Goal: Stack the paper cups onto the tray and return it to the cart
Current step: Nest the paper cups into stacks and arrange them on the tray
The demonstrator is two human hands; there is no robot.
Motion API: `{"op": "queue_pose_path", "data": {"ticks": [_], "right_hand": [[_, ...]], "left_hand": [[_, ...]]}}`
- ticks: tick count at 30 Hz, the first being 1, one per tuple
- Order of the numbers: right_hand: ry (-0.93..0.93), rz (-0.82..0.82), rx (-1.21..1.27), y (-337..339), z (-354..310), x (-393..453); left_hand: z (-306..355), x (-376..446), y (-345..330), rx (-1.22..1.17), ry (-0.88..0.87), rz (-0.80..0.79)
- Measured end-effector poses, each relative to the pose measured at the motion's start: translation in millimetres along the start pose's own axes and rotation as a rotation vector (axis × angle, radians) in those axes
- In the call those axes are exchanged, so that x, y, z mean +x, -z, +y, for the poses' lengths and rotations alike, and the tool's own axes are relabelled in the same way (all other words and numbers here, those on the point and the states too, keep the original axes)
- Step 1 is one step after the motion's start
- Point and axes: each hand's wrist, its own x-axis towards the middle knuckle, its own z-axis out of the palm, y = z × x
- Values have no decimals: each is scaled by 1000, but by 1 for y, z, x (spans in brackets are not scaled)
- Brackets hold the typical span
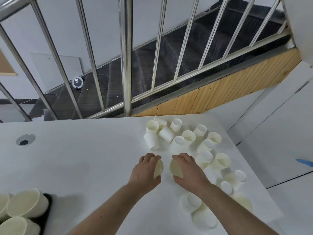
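Left hand (147,168) curls round one upright cup (159,168); just beside it, the right hand (186,168) curls round another cup (175,168). A dark tray (46,209) with stacked cups (25,206) sits at the near left edge of the table (84,158), well apart from the hands. Loose cups (188,137) crowd the right side, upright, upturned and tipped. The likely slips: squeezing the thin rims out of shape so they jam when nested, or a forearm sweeping the near-right cups off the edge.
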Motion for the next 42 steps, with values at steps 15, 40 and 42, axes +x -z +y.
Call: {"op": "queue_pose_path", "data": {"ticks": [15,40,42], "right_hand": [[140,-15,33,-35,-111,-126],[320,-49,137,-110,-388,-130],[310,-52,136,-116,-401,-129]], "left_hand": [[-15,-203,36,-12,136,89],[-222,-366,166,-12,265,293],[-233,-370,172,2,262,282]]}}
